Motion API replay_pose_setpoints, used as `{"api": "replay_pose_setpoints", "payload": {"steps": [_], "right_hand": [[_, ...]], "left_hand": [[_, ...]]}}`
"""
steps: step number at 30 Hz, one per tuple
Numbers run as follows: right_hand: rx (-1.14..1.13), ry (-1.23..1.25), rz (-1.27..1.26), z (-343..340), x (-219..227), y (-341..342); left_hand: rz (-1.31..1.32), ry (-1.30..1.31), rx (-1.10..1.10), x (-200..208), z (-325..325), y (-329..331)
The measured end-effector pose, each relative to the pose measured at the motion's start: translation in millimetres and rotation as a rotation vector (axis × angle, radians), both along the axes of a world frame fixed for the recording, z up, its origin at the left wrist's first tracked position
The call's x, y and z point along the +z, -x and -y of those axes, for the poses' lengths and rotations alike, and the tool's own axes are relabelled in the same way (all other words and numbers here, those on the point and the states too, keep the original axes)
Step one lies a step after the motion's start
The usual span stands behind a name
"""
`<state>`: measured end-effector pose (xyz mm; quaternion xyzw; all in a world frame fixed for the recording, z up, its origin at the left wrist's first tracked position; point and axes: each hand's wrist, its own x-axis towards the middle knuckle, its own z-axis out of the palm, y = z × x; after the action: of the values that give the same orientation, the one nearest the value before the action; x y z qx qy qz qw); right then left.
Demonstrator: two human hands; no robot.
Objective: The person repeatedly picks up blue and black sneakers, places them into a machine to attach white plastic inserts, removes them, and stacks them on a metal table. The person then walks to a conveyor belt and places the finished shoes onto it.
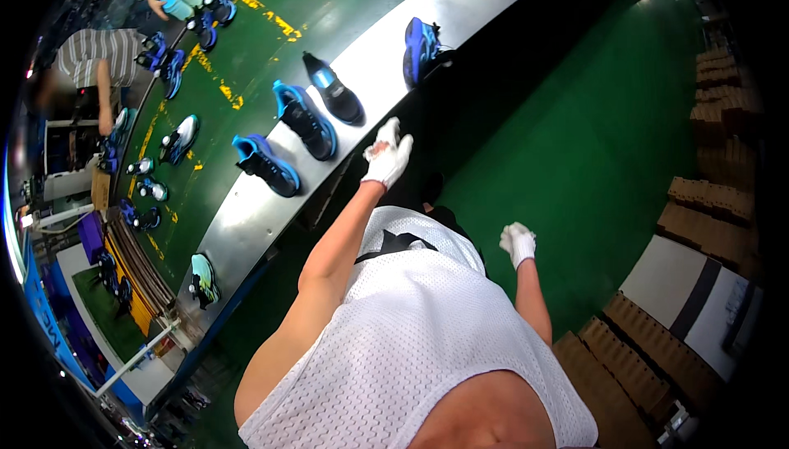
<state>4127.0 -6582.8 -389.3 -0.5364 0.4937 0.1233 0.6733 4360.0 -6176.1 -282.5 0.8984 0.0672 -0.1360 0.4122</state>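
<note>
My left hand (386,153), in a white glove, hangs over the near edge of the silver metal ledge (238,215). Its fingers are apart and nothing is in them. Closest to it is a black sneaker with a light blue patch (335,91). Left of that stand a black and blue sneaker (306,122) and another with a purple collar (267,168). Farther along the ledge to the right is a blue and purple shoe (417,50). My right hand (519,243), also white-gloved, is low at my side over the green floor, fingers curled in, holding nothing visible.
Beyond the ledge runs a green surface (271,79) with yellow markings and several sneakers. A mint green shoe (204,279) is at the ledge's near left end. Two people work across it; one handles light blue items (181,2). Stacked brown cartons (707,231) line the right.
</note>
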Motion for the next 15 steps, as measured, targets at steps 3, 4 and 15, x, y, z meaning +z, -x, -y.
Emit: {"api": "replay_pose_setpoints", "payload": {"steps": [3, 4, 15], "right_hand": [[0.037, 0.155, -0.086, 15, 32, -71], [0.053, 0.16, -0.078, 23, 35, -90], [0.297, 0.085, 0.105, -49, 117, -265]], "left_hand": [[0.06, -0.193, 0.119, -11, 32, -65], [0.124, -0.228, 0.198, -28, 42, -87], [-0.307, 0.703, 0.377, -17, 22, -197]]}}
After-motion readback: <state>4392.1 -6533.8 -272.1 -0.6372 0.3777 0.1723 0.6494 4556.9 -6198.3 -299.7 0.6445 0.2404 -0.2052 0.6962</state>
